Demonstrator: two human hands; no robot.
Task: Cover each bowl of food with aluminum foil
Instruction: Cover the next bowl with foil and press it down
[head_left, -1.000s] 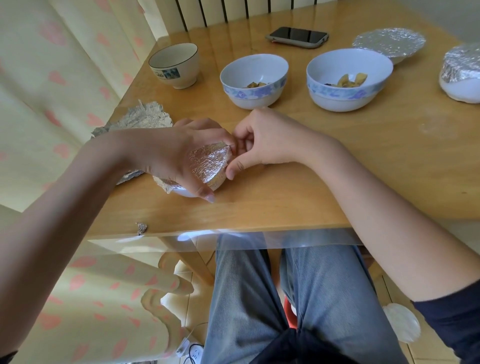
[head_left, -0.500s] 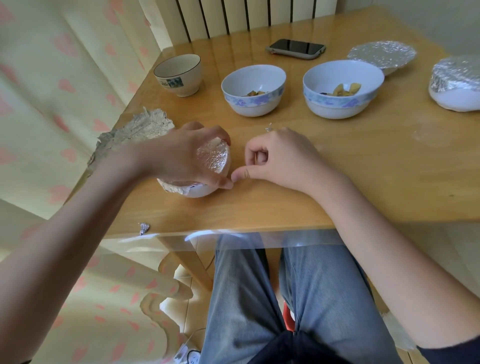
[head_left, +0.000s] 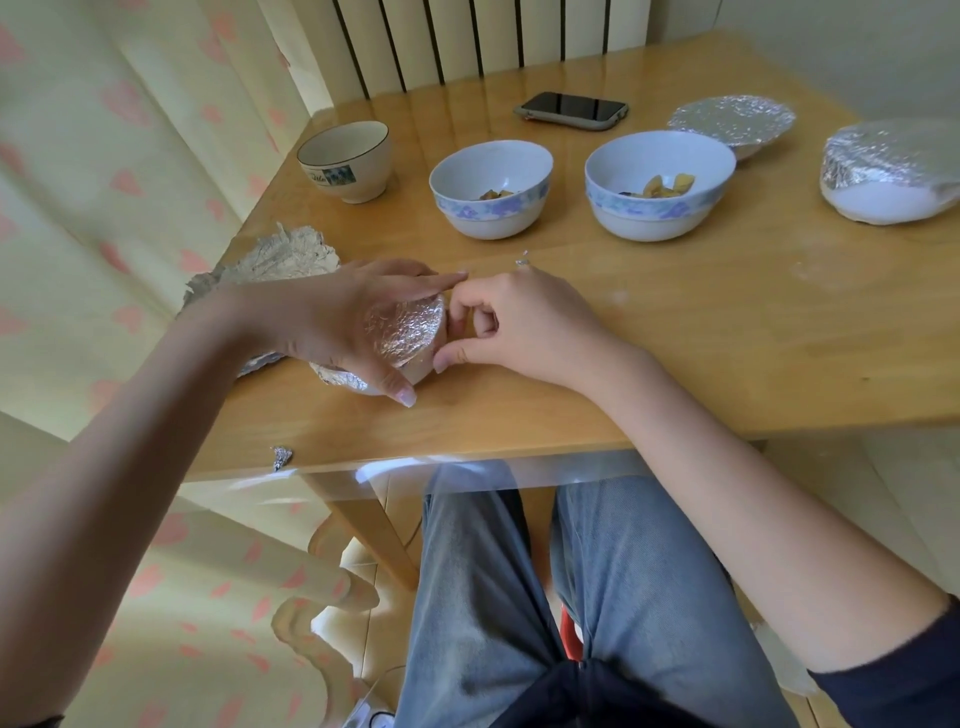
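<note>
Two open bowls (head_left: 491, 188) on wooden table (head_left: 727, 332), radiator (head_left: 467, 41) behind

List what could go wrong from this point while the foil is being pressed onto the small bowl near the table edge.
1. The small bowl sits close to the table edge; the left hand spans its foil top while the right hand pinches at the rim, so a hard push could tip it or slide it off.
2. The foil looks thin and crinkled; pinching may tear it.
3. The two open bowls stand just behind the hands, so a reach could knock them.
</note>
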